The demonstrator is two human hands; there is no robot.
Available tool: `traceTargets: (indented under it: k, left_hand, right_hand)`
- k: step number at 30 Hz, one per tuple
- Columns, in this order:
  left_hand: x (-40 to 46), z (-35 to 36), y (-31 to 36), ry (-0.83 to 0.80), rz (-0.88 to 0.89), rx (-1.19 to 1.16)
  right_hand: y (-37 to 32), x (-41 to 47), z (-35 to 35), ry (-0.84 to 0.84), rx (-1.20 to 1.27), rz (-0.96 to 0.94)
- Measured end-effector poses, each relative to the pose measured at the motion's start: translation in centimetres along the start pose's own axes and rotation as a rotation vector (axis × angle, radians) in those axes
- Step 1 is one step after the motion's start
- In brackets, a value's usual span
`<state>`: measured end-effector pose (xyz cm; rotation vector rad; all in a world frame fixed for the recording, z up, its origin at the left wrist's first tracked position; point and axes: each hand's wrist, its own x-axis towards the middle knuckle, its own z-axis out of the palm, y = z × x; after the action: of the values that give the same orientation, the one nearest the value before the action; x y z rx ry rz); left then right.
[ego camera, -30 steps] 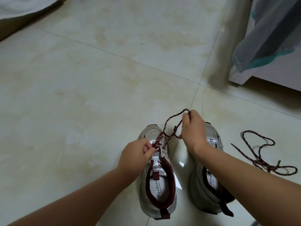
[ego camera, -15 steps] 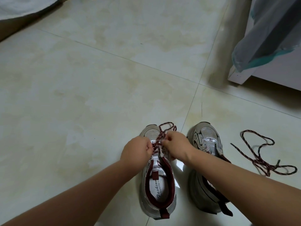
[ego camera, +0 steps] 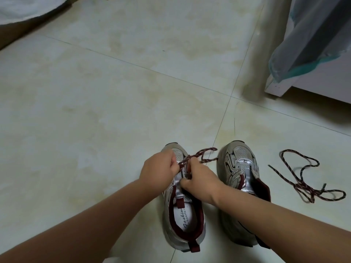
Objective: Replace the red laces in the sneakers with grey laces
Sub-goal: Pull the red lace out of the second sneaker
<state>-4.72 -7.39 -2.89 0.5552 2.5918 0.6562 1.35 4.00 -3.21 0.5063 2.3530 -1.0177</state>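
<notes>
**Lace removal at the left sneaker: current state**

The tiled floor (ego camera: 95,120) fills most of the head view, pale and glossy, with dark grout lines crossing it. At far right stands a white furniture base (ego camera: 281,88), with a grey-and-teal cloth (ego camera: 307,48) draped over it. At far left, a white fabric edge (ego camera: 24,10) lies across the corner of the view.

Two grey-and-silver sneakers with dark red collars stand side by side on the floor, toes pointing away from the person. The left sneaker (ego camera: 183,217) sits near the centre. The right sneaker (ego camera: 237,168) is just beside it on the right, partly covered by the person's right forearm; no lace is visible on the part of it that shows.

A loose red lace (ego camera: 303,186) lies in an untidy coil on the floor, to the right of the right sneaker and apart from it.

Both hands work over the front eyelets of the left sneaker. The left hand (ego camera: 161,168) is curled closed and pinches the threaded red lace (ego camera: 201,154) just above the tongue. The right hand (ego camera: 201,179) is also curled, its fingertips pressed at the eyelet area beside the same lace; whether it actually grips the lace cannot be determined. The free end of this lace loops out past the toe, toward the gap between the two sneakers.
</notes>
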Motion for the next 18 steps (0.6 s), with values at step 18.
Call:
traceTargets:
  k: [18]
  left_hand:
    - [1.4, -3.0, -2.4, -0.17, -0.3, -0.536]
  right_hand:
    - [-0.3, 0.4, -0.2, 0.035, 0.008, 0.058]
